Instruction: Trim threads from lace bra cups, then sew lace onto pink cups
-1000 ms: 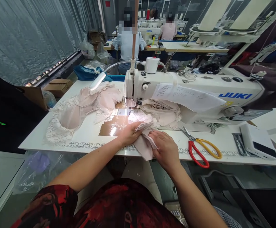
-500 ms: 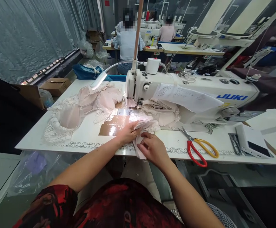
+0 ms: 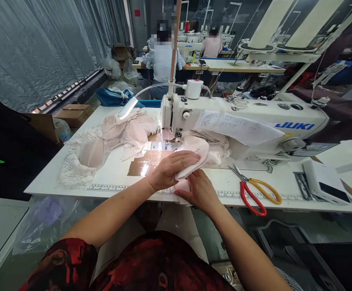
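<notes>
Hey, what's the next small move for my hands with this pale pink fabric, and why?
I'd probably ease the folded pale pink fabric flatter with your right hand while your left hand steadies it. It looks folded between your hands rather than flat, and the shiny metal plate under the white JUKI sewing machine's needle end shows uncovered to its left.
</notes>
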`<state>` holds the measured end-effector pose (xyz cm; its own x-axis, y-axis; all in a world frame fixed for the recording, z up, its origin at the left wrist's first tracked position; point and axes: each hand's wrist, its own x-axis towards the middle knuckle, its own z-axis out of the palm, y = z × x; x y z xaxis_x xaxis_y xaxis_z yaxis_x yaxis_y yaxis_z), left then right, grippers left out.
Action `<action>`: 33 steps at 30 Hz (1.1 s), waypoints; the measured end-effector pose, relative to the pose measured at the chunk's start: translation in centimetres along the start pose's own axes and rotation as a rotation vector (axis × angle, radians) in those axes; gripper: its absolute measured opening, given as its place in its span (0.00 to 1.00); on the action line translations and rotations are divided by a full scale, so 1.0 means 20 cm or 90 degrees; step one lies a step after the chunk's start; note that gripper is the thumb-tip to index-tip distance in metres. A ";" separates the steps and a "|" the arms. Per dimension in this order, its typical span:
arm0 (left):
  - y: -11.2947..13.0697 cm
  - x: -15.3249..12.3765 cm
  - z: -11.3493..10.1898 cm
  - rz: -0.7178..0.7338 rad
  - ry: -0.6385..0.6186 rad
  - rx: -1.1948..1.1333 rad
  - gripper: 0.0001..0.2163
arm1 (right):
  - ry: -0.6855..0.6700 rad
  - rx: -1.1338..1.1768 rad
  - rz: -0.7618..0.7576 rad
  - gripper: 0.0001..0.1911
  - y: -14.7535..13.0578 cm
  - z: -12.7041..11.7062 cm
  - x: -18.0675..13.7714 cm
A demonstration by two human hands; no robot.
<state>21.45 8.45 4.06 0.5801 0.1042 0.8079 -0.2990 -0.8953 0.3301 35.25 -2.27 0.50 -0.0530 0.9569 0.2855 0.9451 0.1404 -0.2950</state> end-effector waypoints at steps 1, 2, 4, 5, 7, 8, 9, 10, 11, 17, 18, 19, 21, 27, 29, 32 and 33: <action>0.00 0.00 0.00 0.018 -0.049 -0.002 0.17 | 0.004 0.000 -0.001 0.30 0.00 0.00 -0.01; -0.01 -0.02 -0.01 0.020 -0.106 -0.003 0.18 | 0.003 0.004 -0.007 0.30 0.01 0.00 -0.03; -0.04 -0.09 -0.02 -0.007 -0.219 -0.002 0.18 | -0.015 0.017 -0.022 0.27 0.01 -0.01 -0.06; -0.05 -0.13 -0.02 -0.028 -0.264 -0.002 0.18 | -0.027 0.023 -0.026 0.24 0.02 -0.02 -0.08; -0.06 -0.20 -0.03 -0.064 -0.320 -0.006 0.17 | -0.048 0.031 -0.027 0.18 0.02 -0.05 -0.12; -0.07 -0.21 -0.03 -0.069 -0.336 -0.012 0.17 | -0.055 0.030 -0.029 0.15 0.02 -0.07 -0.13; -0.07 -0.22 -0.03 -0.067 -0.347 -0.020 0.17 | -0.057 0.025 -0.032 0.13 0.02 -0.08 -0.14; -0.07 -0.22 -0.03 -0.064 -0.355 -0.030 0.17 | -0.055 0.019 -0.036 0.13 0.02 -0.09 -0.15; -0.06 -0.22 -0.03 -0.059 -0.358 -0.041 0.17 | -0.051 0.013 -0.040 0.13 0.02 -0.09 -0.16; -0.07 -0.17 -0.03 -0.073 -0.424 -0.071 0.16 | -0.011 0.017 -0.035 0.17 0.06 -0.07 -0.21; -0.08 -0.17 -0.04 -0.092 -0.444 -0.068 0.17 | -0.006 0.024 -0.036 0.18 0.07 -0.08 -0.22; -0.07 -0.17 -0.05 -0.112 -0.459 -0.067 0.17 | -0.005 0.037 -0.042 0.18 0.08 -0.09 -0.23; -0.06 -0.15 -0.07 -0.144 -0.467 -0.073 0.17 | 0.000 0.082 -0.051 0.15 0.09 -0.13 -0.23; 0.01 -0.09 -0.07 -0.201 -0.410 -0.146 0.15 | 0.060 0.135 -0.085 0.14 0.04 -0.16 -0.05; 0.01 -0.10 -0.05 -0.237 -0.377 -0.138 0.15 | 0.010 0.087 -0.084 0.19 0.05 -0.12 0.01; -0.01 -0.15 -0.03 -0.290 -0.344 -0.075 0.12 | -0.046 -0.020 -0.025 0.21 0.09 -0.06 0.04; -0.01 -0.17 -0.02 -0.309 -0.344 -0.045 0.12 | -0.057 -0.044 -0.009 0.22 0.10 -0.05 0.02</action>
<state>19.19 8.50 1.42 0.9471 0.2385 0.2149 0.0500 -0.7707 0.6352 37.50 -1.77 0.96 -0.0927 0.9742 0.2060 0.9637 0.1398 -0.2275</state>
